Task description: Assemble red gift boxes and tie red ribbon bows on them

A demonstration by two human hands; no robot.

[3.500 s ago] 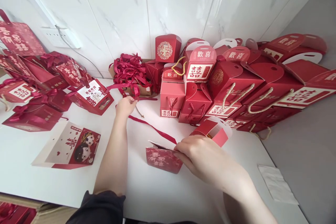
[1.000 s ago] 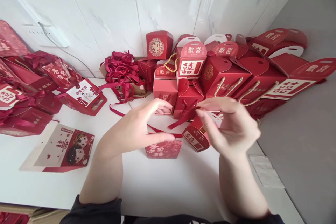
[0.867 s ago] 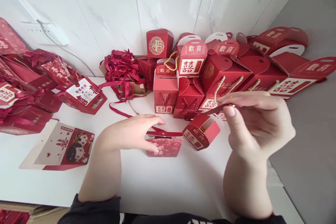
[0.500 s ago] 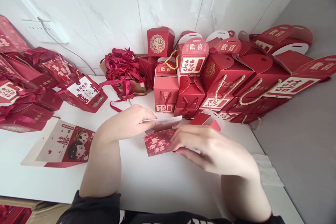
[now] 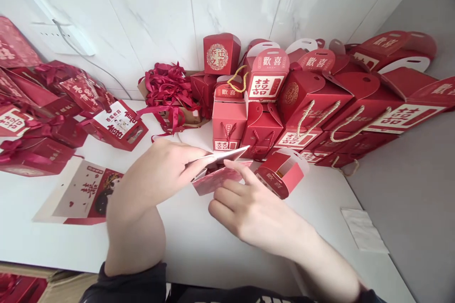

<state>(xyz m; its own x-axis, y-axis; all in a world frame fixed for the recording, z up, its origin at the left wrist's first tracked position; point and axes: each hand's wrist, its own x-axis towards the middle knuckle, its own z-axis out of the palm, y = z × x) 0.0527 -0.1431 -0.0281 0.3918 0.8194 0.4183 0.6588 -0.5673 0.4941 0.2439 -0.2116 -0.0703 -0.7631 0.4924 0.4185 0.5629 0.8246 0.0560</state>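
A small flat red gift bag (image 5: 216, 179) with pale lettering lies tilted on the white table (image 5: 220, 251) between my hands. My left hand (image 5: 159, 173) pinches the bag's pale upper flap (image 5: 229, 155) and lifts it. My right hand (image 5: 249, 208) is closed on the bag's lower right edge, the forefinger reaching up along it. The ribbon seen before is hidden. A small open red box (image 5: 282, 177) lies on its side just right of the bag.
Stacks of red boxes with rope handles (image 5: 313, 104) line the wall at the back right. A heap of red ribbons (image 5: 168, 90) sits at the back middle. Finished bags with bows (image 5: 42, 118) crowd the left. A flat printed card bag (image 5: 85, 191) lies front left, a white tissue (image 5: 364, 234) on the right.
My right hand came down from holding a ribbon end up in the air to the small bag. My left hand took the bag's top flap and raised it; the bag now tilts.
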